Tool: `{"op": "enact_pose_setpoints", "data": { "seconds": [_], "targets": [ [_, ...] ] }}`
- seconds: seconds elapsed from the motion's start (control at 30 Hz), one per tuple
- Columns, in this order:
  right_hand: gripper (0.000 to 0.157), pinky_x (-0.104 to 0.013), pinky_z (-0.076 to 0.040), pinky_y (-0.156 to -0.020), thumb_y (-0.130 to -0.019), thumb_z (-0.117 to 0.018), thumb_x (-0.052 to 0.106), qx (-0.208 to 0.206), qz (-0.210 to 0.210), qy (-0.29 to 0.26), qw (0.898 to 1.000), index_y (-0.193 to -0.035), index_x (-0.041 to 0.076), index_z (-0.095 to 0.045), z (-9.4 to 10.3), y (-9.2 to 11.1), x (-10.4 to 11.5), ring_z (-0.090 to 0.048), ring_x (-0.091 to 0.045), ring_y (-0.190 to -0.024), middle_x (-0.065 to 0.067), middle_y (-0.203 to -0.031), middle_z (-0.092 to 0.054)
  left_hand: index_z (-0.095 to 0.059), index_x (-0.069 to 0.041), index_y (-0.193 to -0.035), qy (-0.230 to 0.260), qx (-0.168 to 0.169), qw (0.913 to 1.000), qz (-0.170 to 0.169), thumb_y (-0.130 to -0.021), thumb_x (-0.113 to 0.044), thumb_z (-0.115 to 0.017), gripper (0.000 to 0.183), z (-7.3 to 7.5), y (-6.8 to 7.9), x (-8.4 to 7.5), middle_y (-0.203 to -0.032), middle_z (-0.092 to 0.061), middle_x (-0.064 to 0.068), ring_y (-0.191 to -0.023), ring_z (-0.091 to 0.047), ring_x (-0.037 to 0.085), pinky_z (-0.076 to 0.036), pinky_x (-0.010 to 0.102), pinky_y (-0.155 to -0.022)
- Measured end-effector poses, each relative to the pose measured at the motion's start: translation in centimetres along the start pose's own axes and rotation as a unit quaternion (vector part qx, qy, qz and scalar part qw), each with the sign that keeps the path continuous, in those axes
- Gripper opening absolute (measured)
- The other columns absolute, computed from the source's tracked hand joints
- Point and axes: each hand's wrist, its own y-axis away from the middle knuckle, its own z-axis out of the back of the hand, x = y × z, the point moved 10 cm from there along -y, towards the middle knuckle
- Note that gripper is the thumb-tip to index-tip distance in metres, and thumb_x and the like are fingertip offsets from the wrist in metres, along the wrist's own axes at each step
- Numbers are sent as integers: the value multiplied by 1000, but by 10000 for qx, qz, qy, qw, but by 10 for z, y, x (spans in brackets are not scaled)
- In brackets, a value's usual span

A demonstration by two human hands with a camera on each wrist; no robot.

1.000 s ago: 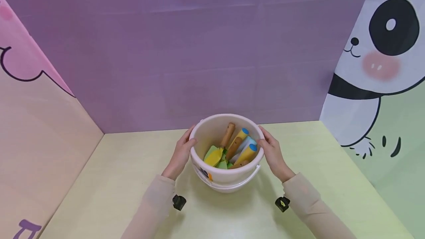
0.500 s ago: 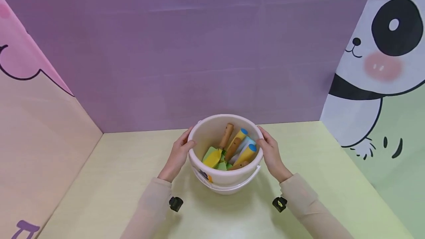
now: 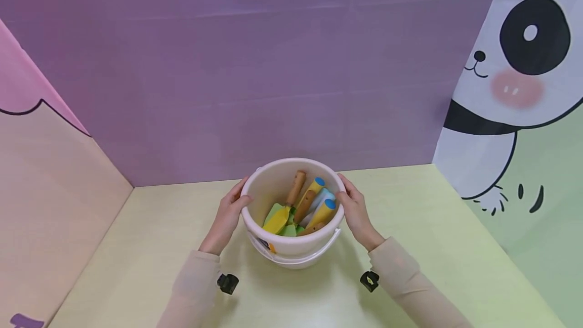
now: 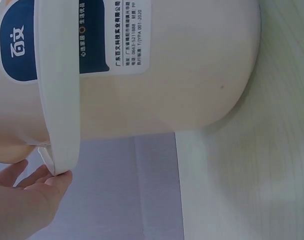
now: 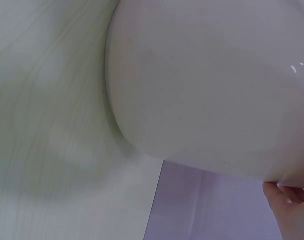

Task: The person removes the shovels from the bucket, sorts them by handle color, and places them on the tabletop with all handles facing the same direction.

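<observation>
A white bucket [image 3: 291, 247] stands mid-table near the back edge, its bail handle [image 3: 298, 263] hanging down in front. My left hand [image 3: 226, 218] grips the rim at its left side, thumb over the edge and fingers outside. On the opposite side my right hand [image 3: 358, 212] grips it the same way. Inside lie a yellow toy shovel [image 3: 278, 220] with a wooden handle, yellow handles [image 3: 325, 211] with blue ends, and green and light blue pieces. In the left wrist view, a printed label [image 4: 129, 35] shows on the bucket wall. The right wrist view shows plain bucket wall [image 5: 207, 85].
The pale wood-grain table [image 3: 150, 247] meets a purple back wall [image 3: 227, 75]. A panel with a panda drawing [image 3: 483, 161] rises at the right, and a pink and beige panel [image 3: 50, 191] at the left. Black wrist cameras [image 3: 227, 283] sit by both sleeves.
The bucket and both hands have shifted slightly left across the table, and the head view has turned a little to the right. Both hands keep their hold on the rim.
</observation>
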Motion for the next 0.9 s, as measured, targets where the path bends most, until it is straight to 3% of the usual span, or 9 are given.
{"op": "enact_pose_setpoints", "data": {
  "seconds": [0.27, 0.5, 0.7, 0.9],
  "targets": [
    [51, -45, -35, -102, -90, -40, 5, -72, 0, 84, 9999, -141, 4, -35, -4, -3, -2, -43, -29, -123, -14, -142, -38, -27, -12, -145, 94, 186, 9998, -19, -92, -14, -44, 55, 2, -7, 1, -147, -33, 8, -129, -36, 23, -28, 41, -106],
    [51, -43, -35, -102, -90, -41, 6, -13, -29, 254, 9997, -141, 4, -34, -4, -6, -3, -42, -29, -123, -15, -143, -38, -23, -14, -146, 341, 279, 9990, 27, -92, -12, -45, 59, -3, -15, 4, -149, -28, 8, -130, -33, 23, -29, 40, -106],
    [53, -44, -35, -102, -89, -41, 8, 174, -76, 296, 9994, -142, 3, -32, -3, -8, -4, -42, -30, -125, -16, -143, -37, -25, -14, -146, 477, 75, 9988, 51, -90, -8, -43, 58, -5, -11, 5, -149, -27, 5, -129, -35, 22, -31, 40, -105],
    [53, -43, -33, -104, -90, -41, 7, 267, -95, 212, 9994, -142, 3, -31, -2, -9, -6, -40, -30, -126, -16, -144, -36, -24, -13, -146, 344, 174, 9992, -88, -91, -13, -45, 59, -5, -9, 4, -150, -26, 4, -132, -31, 20, -32, 34, -104]
  ]
}}
